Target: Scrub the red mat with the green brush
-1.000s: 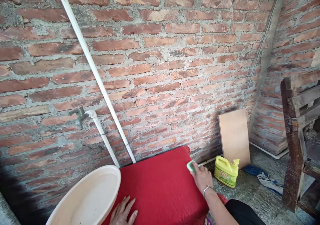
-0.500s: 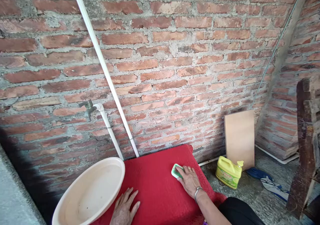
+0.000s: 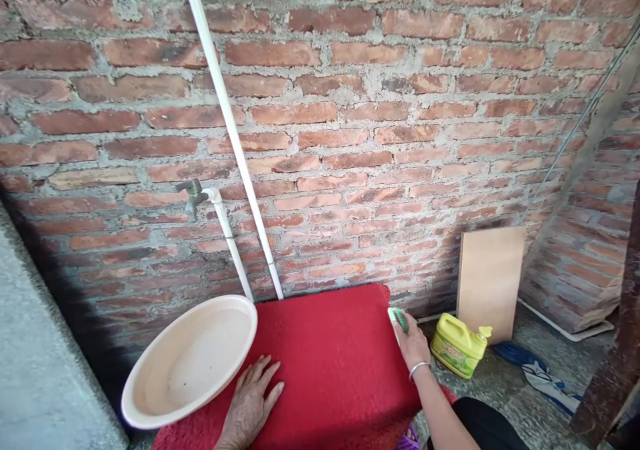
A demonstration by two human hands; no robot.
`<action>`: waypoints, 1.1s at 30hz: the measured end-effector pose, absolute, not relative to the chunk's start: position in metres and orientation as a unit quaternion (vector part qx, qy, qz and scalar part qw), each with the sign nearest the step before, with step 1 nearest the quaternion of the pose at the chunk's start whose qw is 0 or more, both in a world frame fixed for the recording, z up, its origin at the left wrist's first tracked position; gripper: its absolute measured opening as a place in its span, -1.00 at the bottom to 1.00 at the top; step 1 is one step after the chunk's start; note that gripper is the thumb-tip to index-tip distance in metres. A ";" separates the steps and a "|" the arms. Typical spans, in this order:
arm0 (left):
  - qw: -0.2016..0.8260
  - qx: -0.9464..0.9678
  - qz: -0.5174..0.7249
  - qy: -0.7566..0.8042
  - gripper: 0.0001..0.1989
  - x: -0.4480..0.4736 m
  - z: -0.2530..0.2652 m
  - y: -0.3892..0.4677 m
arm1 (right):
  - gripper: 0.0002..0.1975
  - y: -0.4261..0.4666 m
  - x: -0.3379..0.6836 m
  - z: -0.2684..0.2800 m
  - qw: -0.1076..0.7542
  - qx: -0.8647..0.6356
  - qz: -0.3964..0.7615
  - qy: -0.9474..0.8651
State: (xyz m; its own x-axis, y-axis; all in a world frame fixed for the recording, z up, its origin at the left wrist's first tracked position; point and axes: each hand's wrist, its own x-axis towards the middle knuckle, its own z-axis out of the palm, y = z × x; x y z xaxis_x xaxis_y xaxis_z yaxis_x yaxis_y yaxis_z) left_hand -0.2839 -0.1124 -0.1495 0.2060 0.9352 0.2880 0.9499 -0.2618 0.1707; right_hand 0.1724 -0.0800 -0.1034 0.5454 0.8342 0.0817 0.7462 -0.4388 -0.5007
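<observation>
A red cloth [image 3: 320,350] covers the surface in front of me. On its left part my left hand [image 3: 253,397] lies flat with the fingers apart, close to the rim of a pale plastic basin [image 3: 137,410]. My right hand [image 3: 413,347] is at the cloth's right edge, its fingers wrapped round a small green and white scrub brush [image 3: 399,320]. The brush is tilted up on its side, and my fingers cover part of it. A metal bangle is on the right wrist.
A yellow jug [image 3: 457,347] stands on the floor to the right, before a leaning brown board [image 3: 491,277]. Behind are a brick wall, a tap [image 3: 194,197] and white pipes [image 3: 235,143]. A grey ledge [image 3: 45,350] is at left; blue and white slippers [image 3: 547,380] lie right.
My right hand has moved right with the brush, from the middle of the cloth to its right edge, and turned the brush on its side. The view has shifted; my left hand stays flat.
</observation>
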 end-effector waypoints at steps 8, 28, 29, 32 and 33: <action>0.014 -0.775 -0.163 -0.610 -0.59 -0.283 -0.147 -0.114 | -0.53 -0.079 0.139 -0.105 0.150 -0.775 -0.030 -0.613; 0.002 -0.774 -0.166 -0.610 -0.60 -0.281 -0.138 -0.116 | -0.55 -0.130 0.018 -0.120 0.163 -0.608 0.019 -0.776; 0.004 -0.775 -0.168 -0.610 -0.60 -0.281 -0.139 -0.116 | -0.54 -0.129 0.024 -0.118 0.156 -0.629 0.017 -0.762; 0.005 -0.775 -0.177 -0.607 -0.61 -0.281 -0.139 -0.117 | -0.55 -0.120 0.070 -0.110 0.137 -0.705 -0.015 -0.695; 0.003 -0.775 -0.179 -0.606 -0.61 -0.281 -0.139 -0.118 | -0.55 -0.118 0.090 -0.109 0.132 -0.731 -0.030 -0.669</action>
